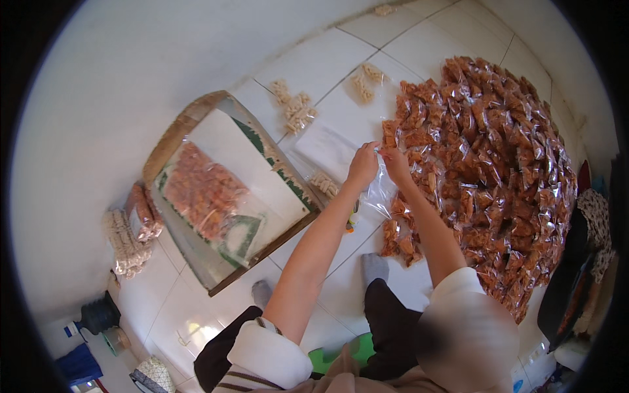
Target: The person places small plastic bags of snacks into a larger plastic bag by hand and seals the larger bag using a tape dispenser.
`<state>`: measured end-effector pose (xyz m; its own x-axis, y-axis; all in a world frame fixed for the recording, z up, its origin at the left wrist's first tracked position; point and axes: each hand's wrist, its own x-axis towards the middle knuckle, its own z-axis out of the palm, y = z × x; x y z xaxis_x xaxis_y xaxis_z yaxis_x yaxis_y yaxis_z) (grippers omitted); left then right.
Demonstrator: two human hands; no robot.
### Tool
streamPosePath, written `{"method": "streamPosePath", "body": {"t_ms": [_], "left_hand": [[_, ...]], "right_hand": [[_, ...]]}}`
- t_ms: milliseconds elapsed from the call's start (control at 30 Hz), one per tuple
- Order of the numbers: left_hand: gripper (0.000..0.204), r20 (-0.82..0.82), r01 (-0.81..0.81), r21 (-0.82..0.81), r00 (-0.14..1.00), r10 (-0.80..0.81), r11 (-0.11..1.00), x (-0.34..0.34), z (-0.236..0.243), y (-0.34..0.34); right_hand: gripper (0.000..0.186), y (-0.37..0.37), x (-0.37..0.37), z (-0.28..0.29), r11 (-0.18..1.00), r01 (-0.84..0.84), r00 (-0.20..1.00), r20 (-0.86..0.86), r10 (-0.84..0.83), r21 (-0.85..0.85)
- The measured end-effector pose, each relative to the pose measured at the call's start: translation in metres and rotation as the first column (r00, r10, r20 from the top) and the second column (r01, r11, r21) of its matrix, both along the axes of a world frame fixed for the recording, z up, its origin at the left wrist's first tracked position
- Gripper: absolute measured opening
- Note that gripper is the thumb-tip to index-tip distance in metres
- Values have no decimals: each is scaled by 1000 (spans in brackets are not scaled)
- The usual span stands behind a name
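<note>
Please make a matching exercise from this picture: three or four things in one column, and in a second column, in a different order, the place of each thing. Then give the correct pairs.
Things:
1. clear plastic bag
2. heap of packed orange snack bags
3. cardboard box
4. grey socks

Places:
A. on the tiled floor at the person's right
B. held up by the left hand and the right hand
C. on the person's feet, on the white tiles
D. at the person's left, with orange snacks inside

Pairs: 1-B, 2-A, 3-D, 4-C
</note>
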<state>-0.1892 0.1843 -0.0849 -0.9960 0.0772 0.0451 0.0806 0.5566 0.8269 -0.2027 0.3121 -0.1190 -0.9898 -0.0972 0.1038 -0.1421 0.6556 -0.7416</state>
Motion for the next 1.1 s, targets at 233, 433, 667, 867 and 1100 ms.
{"method": "streamPosePath", "body": {"t_ms": [233,433,667,867,1100], "left_hand": [[41,-14,-188,-341,981,195,921,-5,-53,18],[44,7,-185,-412,978,206,892,-2,-49,7],[44,-57,-204,-231,979,196,951,17,-51,-5],[48,-199,-300,-43,937,286,953,20,-39,-7],[58,282,-395,744,917,283,539,11,1,4]], "right_hand": [[30,-16,-9,-43,989,-116,967,-218,133,90],[28,-20,-12,-47,954,-102,993,-28,115,282],[26,-40,0,-35,997,71,936,347,-68,3],[25,-24,1,28,985,167,983,90,-162,-53],[25,-3,-13,59,889,256,963,177,-201,-381]]}}
